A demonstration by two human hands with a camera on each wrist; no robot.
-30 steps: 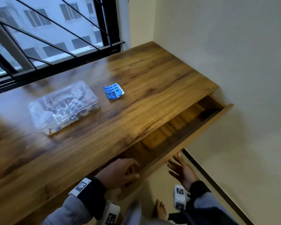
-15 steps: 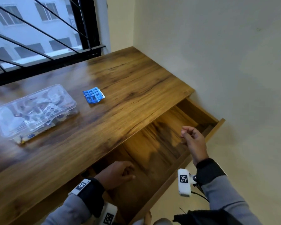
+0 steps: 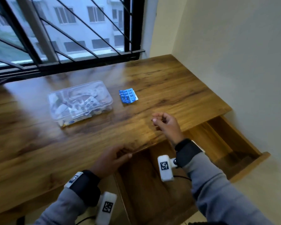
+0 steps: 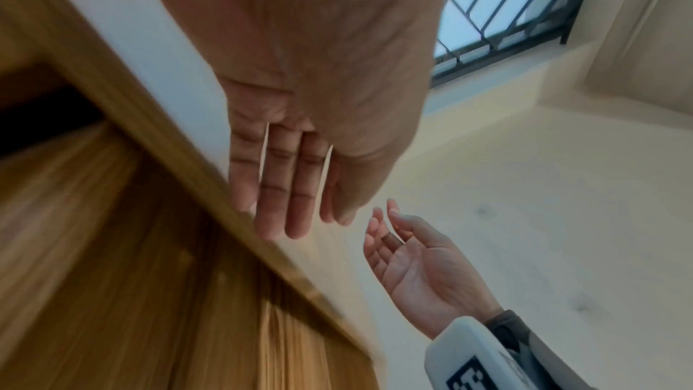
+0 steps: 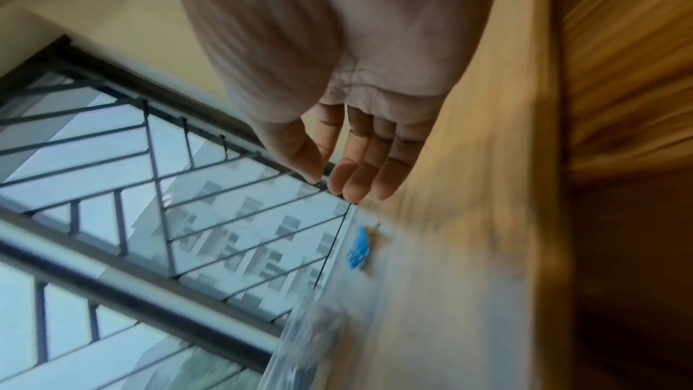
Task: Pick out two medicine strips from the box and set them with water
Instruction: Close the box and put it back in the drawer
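The blue strip (image 3: 128,96) lies flat on the desk (image 3: 177,88), just beside the clear box (image 3: 80,102) on its wall side, not touching it. The box sits w/ lid shut, more strips and packets jumbled inside; exact count can't be read thru the plastic. No water in view anywhere.

Handling, as a guess: the strip is light, thin foil and plastic, bends easily, and lies flat so it's hard to get under. Pinch it at a long edge or a corner, or slide it toward you first; don't press on the pill bumps. The box looks light and slick, so it prob. skids when you pry the lid. Steady it w/ one hand, lift the lid edge w/ the other.

Your right hand (image 3: 166,123) hovers over the desk on the near side of the strip, well apart from the box, fingers loosely curled w/ thumb near fingertips, holding nothing. Your left hand (image 3: 109,159) rests at the desk's front edge, nearer you than the box, fingers straight along it, also empty.

The drawer (image 3: 221,143) below the desk's front edge stands pulled out; what shows of it is bare wood.
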